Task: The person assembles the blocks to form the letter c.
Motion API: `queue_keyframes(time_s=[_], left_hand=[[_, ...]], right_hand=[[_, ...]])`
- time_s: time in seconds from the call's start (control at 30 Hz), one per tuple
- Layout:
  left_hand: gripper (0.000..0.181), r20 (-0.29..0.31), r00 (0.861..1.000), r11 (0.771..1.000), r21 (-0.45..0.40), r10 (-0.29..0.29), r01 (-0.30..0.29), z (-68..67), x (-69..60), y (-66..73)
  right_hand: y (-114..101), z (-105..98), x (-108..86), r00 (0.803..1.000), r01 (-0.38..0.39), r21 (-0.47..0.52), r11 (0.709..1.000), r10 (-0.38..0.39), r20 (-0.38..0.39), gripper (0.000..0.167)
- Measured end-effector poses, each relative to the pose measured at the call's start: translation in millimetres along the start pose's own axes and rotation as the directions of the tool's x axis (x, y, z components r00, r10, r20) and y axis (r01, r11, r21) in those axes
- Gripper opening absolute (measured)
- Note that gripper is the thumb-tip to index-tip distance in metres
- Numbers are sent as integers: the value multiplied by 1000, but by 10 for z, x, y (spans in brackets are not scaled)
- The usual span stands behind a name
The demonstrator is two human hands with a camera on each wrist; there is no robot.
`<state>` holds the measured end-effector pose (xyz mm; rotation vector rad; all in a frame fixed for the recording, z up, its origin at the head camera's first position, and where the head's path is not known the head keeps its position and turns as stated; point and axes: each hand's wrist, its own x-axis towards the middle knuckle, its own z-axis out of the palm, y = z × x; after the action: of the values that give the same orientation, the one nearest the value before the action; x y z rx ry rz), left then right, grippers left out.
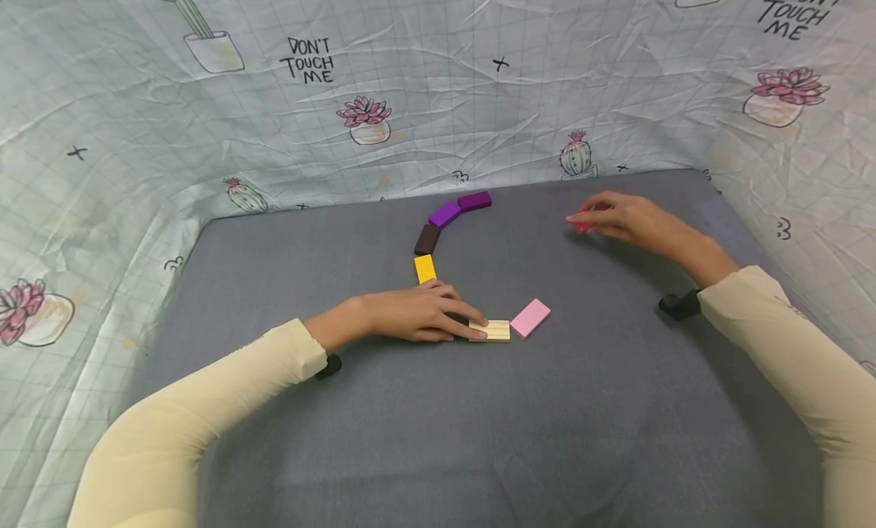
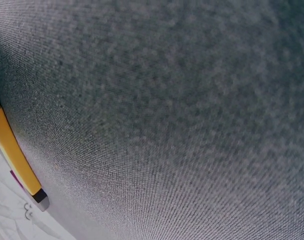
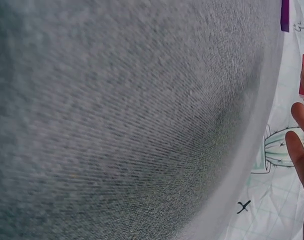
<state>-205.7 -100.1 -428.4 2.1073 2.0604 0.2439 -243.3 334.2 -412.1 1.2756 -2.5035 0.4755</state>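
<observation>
My left hand [image 1: 417,315] lies over the lower part of a curved row of small rectangular blocks. Two of its fingertips touch a cream ridged block [image 1: 499,331], and a dark block [image 1: 457,317] is mostly hidden beneath the fingers. A pink block [image 1: 530,319] adjoins the cream one at the right. Just above the hand is a yellow block [image 1: 424,268], also visible in the left wrist view. Farther up the curve come a dark brown block [image 1: 427,240], a purple block [image 1: 445,214] and a dark purple block [image 1: 475,201]. My right hand [image 1: 626,220] pinches a red block [image 1: 583,221] above the table.
A grey cloth-covered table [image 1: 424,437] lies under everything. White printed fabric [image 1: 438,109] with cactus drawings hangs behind and at both sides. Dark wrist-worn devices [image 1: 680,306] show below the sleeves.
</observation>
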Motion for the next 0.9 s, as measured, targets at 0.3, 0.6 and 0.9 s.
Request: queue_keyframes(time_s=[0.3, 0.6, 0.9], left_hand=[[47, 10, 1000, 1000, 6, -3, 3, 5, 0, -7], [47, 13, 1000, 1000, 24, -5, 5, 4, 6, -7], [47, 9, 1000, 1000, 20, -6, 6, 3, -5, 4]], right_hand=[[-84, 35, -21, 999, -3, -6, 1000, 3, 49, 54], [-216, 75, 31, 996, 83, 16, 996, -84, 40, 54], [-390, 141, 89, 987, 153, 62, 986, -156, 44, 55]])
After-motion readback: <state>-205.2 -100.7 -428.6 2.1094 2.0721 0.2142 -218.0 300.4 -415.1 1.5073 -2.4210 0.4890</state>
